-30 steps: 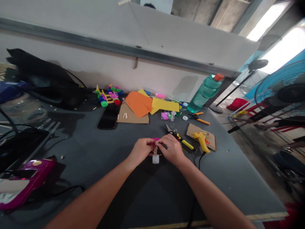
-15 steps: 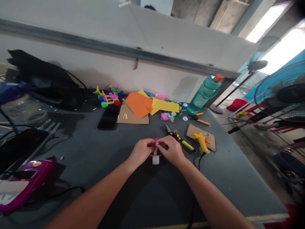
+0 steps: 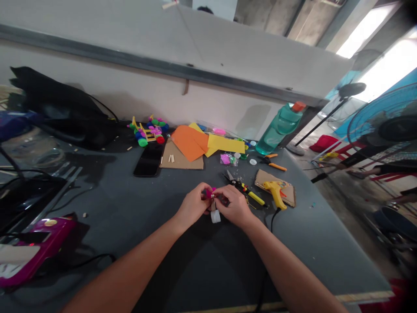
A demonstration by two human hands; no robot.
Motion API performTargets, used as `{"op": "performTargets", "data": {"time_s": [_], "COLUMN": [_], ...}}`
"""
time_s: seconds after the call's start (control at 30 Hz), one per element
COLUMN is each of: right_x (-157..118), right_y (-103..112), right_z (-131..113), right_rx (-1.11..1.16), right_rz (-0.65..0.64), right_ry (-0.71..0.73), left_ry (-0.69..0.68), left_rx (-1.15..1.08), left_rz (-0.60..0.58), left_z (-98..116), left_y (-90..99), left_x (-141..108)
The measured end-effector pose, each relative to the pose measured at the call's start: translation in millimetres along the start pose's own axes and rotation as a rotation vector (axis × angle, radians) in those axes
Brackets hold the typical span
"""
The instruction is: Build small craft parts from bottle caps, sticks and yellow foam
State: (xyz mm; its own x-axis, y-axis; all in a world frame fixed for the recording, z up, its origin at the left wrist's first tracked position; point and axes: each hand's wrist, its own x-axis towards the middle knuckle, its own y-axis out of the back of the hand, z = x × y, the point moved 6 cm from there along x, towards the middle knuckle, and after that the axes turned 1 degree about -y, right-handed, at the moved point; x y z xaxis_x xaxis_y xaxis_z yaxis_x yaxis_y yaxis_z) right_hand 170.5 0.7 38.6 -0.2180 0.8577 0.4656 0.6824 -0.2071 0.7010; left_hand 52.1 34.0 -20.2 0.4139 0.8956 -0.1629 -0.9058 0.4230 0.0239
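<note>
Close together over the middle of the dark table, my left hand [image 3: 194, 204] and my right hand [image 3: 233, 204] pinch a small craft piece. Its pink part [image 3: 210, 191] shows between the fingertips of my left hand, which is closed on it. Thin wooden sticks run down from there to a white block [image 3: 215, 216] at the lower end. My right thumb and finger are closed at a small pale bit [image 3: 213, 196] beside the pink part. The fingers cover much of the piece.
Pliers [image 3: 252, 194] and a yellow glue gun [image 3: 276, 192] on cardboard lie right of my hands. Behind are a phone [image 3: 148, 161], orange paper [image 3: 190, 141], toy models [image 3: 148, 131] and a green bottle [image 3: 278, 129]. A magenta device [image 3: 48, 248] sits at left.
The craft piece has tilted, with its white block shifted slightly right and up. More of the pink part shows. My left fingers have moved up a little.
</note>
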Motion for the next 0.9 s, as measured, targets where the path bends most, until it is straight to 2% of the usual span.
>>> {"op": "performTargets", "data": {"time_s": [0.13,0.4,0.67,0.9], "right_x": [0.8,3.9,5.8,7.7], "right_y": [-1.5,-2.9,-5.5,-5.4], "right_z": [0.8,8.8,10.8,8.0], "right_rx": [0.005,-0.003,-0.031,-0.018], "right_rz": [-0.004,-0.008,-0.017,-0.022], "right_ry": [0.013,-0.055,-0.095,-0.058], "left_ry": [-0.006,0.062,0.035,0.045], "left_rx": [-0.001,-0.120,-0.166,-0.163], "left_rz": [-0.004,-0.049,-0.034,-0.034], "left_z": [1.0,-1.0,0.3,-0.8], "left_y": [0.3,-3.3,-3.4,-2.9], "left_x": [-0.1,3.3,2.9,2.8]}}
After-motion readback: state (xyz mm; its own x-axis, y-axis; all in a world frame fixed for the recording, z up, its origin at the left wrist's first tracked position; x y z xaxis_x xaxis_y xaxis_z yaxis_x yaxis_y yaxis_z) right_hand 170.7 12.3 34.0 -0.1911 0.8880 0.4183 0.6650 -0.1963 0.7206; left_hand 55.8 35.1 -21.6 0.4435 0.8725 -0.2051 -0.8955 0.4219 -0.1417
